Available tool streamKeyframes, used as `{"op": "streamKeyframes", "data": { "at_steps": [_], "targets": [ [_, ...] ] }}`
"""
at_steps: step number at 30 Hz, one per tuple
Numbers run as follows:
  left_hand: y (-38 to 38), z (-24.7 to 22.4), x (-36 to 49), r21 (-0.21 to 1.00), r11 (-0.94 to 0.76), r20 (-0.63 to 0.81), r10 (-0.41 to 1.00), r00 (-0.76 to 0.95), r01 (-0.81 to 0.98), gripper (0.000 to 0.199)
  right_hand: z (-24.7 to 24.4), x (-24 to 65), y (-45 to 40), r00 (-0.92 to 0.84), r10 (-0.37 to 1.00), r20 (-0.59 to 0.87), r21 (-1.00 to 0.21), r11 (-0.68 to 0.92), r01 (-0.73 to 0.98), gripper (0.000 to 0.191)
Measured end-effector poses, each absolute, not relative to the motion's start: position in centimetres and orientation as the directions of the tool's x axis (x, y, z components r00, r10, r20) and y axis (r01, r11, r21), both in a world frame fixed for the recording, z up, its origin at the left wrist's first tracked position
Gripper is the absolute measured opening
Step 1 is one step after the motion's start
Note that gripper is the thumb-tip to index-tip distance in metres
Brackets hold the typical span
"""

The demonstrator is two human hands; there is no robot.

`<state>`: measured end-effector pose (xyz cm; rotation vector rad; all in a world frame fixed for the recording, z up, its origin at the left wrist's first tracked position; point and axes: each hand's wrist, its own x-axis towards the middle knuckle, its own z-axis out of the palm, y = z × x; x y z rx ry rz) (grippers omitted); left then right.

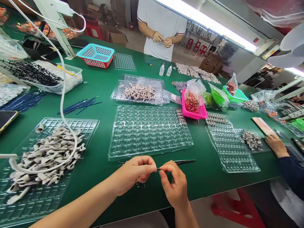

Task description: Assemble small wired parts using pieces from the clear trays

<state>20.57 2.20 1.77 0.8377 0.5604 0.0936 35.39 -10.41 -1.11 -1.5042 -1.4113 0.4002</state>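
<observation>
My left hand (137,172) and my right hand (174,183) meet at the front of the green table, both closed in a pinch. Between their fingertips shows a tiny thin dark piece (158,168), too small to name. Partly hidden under my left hand are some small thin bits (138,184). Just behind the right hand lies a pair of metal tweezers (185,161). Beyond my hands sits a clear plastic blister tray (149,134), with several small grey-brown parts (180,116) in its far right pockets.
A heap of grey hollow parts (52,150) covers a tray at left, with a white cable (63,95) hanging across it. Pink (194,112) and blue-red baskets (96,55) stand farther back. One person (162,28) works opposite; another's hand (276,145) rests at right.
</observation>
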Motion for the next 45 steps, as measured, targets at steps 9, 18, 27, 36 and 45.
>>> {"op": "streamKeyframes", "data": {
  "at_steps": [9, 18, 27, 36, 45],
  "targets": [
    [2.1, 1.6, 20.4, 0.717, 0.694, -0.374, 0.299, 0.878, 0.069, 0.03, -0.7, 35.3, -10.5, 0.322, 0.889, 0.327, -0.862, 0.141, 0.487, 0.007],
    [2.0, 1.7, 20.3, 0.733, 0.678, -0.344, 0.307, 0.887, 0.05, 0.028, -0.6, 35.4, -10.6, 0.342, 0.903, 0.26, -0.911, 0.112, 0.397, 0.007],
    [1.6, 1.4, 20.3, 0.784, 0.62, -0.278, 0.343, 0.897, 0.006, 0.031, -0.2, 35.5, -10.8, 0.327, 0.926, 0.189, -0.942, 0.076, 0.328, 0.011],
    [1.6, 2.2, 20.2, 0.901, 0.426, -0.265, 0.382, 0.885, 0.086, 0.03, -0.9, 35.6, -10.9, 0.385, 0.895, 0.226, -0.939, 0.095, 0.331, 0.008],
    [1.3, 1.3, 20.7, 0.917, 0.397, -0.245, 0.509, 0.825, 0.027, 0.025, -1.7, 35.9, -11.2, 0.501, 0.85, 0.163, -0.955, 0.008, 0.296, 0.009]
  ]
}}
